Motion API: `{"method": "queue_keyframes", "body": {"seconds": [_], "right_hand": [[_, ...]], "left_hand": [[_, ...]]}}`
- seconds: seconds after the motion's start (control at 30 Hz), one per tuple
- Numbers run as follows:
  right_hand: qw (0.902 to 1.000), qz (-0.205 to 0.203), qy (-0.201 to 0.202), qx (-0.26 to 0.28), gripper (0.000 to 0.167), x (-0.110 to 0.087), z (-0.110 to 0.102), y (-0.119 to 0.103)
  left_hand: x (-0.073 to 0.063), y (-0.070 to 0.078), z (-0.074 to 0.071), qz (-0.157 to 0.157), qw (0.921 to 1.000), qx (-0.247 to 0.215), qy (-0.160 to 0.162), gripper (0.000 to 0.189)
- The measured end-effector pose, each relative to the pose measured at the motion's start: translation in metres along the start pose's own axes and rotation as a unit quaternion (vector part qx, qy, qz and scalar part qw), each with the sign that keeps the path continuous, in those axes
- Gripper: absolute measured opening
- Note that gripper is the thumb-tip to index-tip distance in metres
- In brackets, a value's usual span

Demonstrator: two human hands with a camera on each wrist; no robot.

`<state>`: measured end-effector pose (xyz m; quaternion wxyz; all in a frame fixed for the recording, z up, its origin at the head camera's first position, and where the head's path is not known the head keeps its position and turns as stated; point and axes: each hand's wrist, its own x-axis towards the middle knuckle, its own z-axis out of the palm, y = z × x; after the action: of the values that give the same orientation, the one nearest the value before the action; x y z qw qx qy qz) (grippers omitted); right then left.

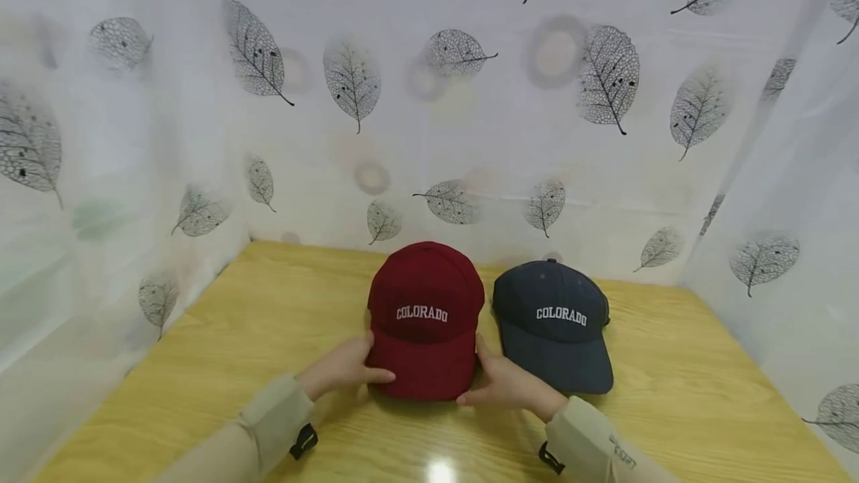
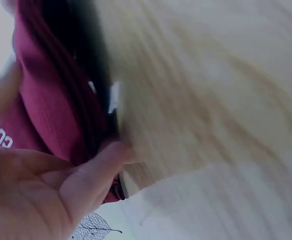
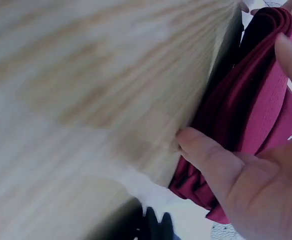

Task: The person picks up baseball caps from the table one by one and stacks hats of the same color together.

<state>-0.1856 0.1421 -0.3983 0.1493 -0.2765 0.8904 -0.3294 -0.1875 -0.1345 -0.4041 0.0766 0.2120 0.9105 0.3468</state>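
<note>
A dark red baseball cap [image 1: 426, 319] with white COLORADO lettering lies upright on the wooden table, its brim toward me. From the left, my left hand [image 1: 345, 365] holds the side of the brim, thumb over its front corner. My right hand [image 1: 506, 382] grips the opposite side, with fingers along the edge and thumb by the front corner. In the left wrist view, the red cap [image 2: 50, 110] is seen close up, with the thumb at its lower rim. The red cap's layered edge [image 3: 251, 110] shows between thumb and fingers in the right wrist view.
Just right of the red cap sits a navy baseball cap [image 1: 557, 326] with the same lettering, close to my right hand. The yellow wooden table [image 1: 282, 289] ends at a pale curtain [image 1: 436, 133] printed with leaves, which also runs along both sides.
</note>
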Motion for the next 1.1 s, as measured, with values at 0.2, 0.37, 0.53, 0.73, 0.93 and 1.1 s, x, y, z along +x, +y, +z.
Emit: {"method": "queue_keyframes", "body": {"seconds": [0.2,0.37,0.53,0.73,0.93,1.1], "right_hand": [[0.9979,-0.014,0.019,-0.06,0.113,0.003,0.003,-0.004],[0.9899,0.002,0.038,-0.137,0.116,0.007,0.006,-0.004],[0.9886,0.008,0.041,-0.145,0.113,0.012,0.002,-0.005],[0.9882,0.003,0.046,-0.146,0.107,0.02,-0.001,-0.01],[0.9883,0.011,0.055,-0.142,0.107,0.026,0.0,-0.011],[0.9912,0.012,0.049,-0.122,0.108,0.032,0.001,-0.01]], "left_hand": [[-0.003,0.005,0.003,0.018,0.9976,0.063,-0.023,0.113],[-0.001,0.007,0.005,0.001,0.9984,0.053,-0.016,0.119],[0.006,0.006,0.003,-0.008,0.9985,0.053,-0.015,0.119],[0.011,0.003,-0.002,-0.012,0.998,0.062,-0.004,0.112],[0.013,-0.002,-0.006,-0.015,0.9984,0.055,0.004,0.108],[0.017,-0.007,-0.007,-0.026,0.9982,0.054,0.004,0.108]]}}
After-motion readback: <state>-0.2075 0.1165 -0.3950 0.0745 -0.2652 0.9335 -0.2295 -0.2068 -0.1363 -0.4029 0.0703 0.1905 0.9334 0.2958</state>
